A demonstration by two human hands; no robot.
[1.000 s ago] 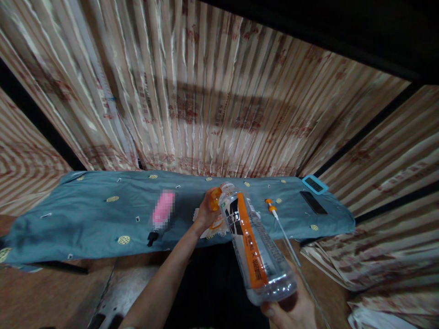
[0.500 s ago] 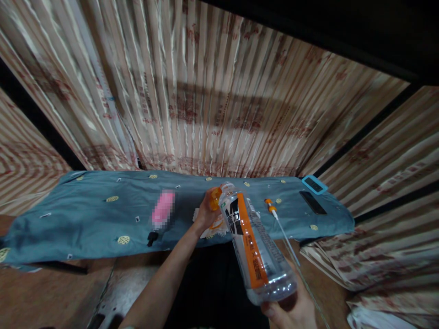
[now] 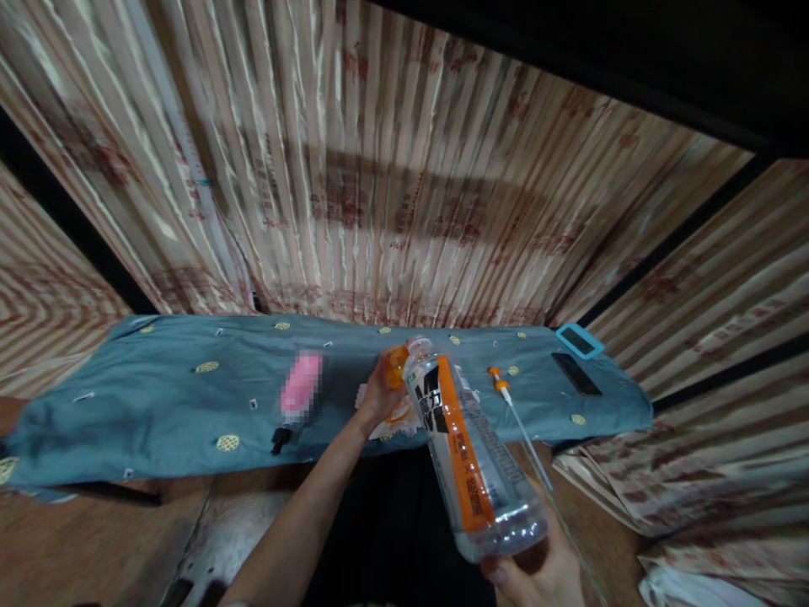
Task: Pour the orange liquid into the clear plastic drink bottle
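My right hand (image 3: 540,573) grips the base of a clear plastic bottle (image 3: 471,447) with an orange and black label, tilted with its open neck pointing away from me. My left hand (image 3: 379,392) is at the bottle's mouth and pinches a small orange cap (image 3: 398,367) just beside the neck. Under the left hand, a white and orange item (image 3: 395,421) lies on the blue cloth; I cannot make out what it is.
A blue patterned cloth (image 3: 158,396) covers a long surface ahead. On it lie a pink bottle with a black tip (image 3: 297,396), an orange-handled thin tool (image 3: 515,413), a black phone (image 3: 576,373) and a blue-framed device (image 3: 580,339). Striped curtains (image 3: 379,185) hang behind.
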